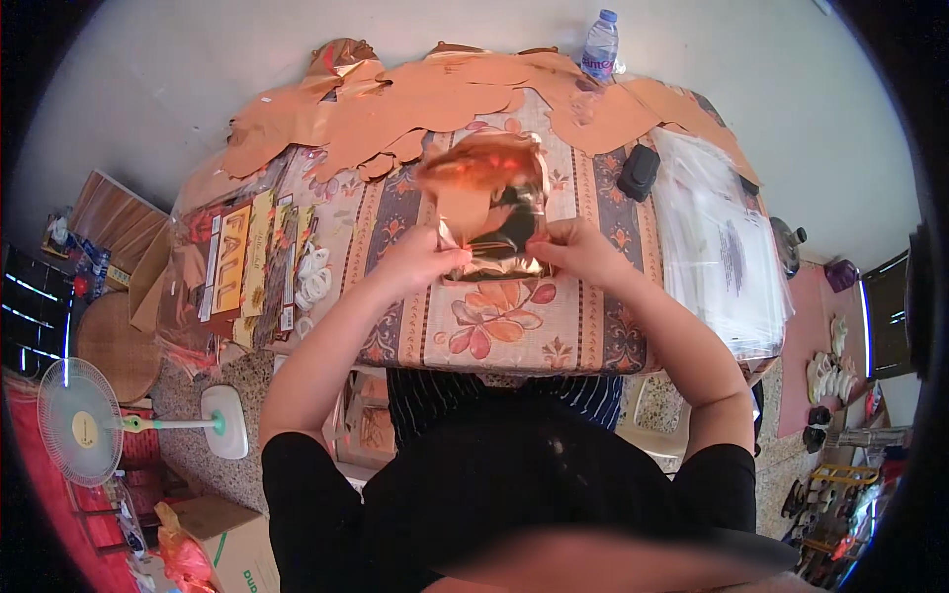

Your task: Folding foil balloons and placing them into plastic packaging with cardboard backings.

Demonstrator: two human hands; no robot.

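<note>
A shiny copper-coloured foil piece, which looks like a flat foil balloon, is held over the middle of the table. My left hand pinches its lower left corner between thumb and fingers. At the lower right corner, my right hand grips the foil the same way. The far end of the foil is blurred and bends upward. Behind it, several flat foil balloons with matte orange-brown faces lie overlapping along the table's far side.
A patterned tablecloth covers the table. On the right lie clear plastic bags and a black object; a water bottle stands at the back. Printed packets and white ribbon rolls lie left. A fan stands lower left.
</note>
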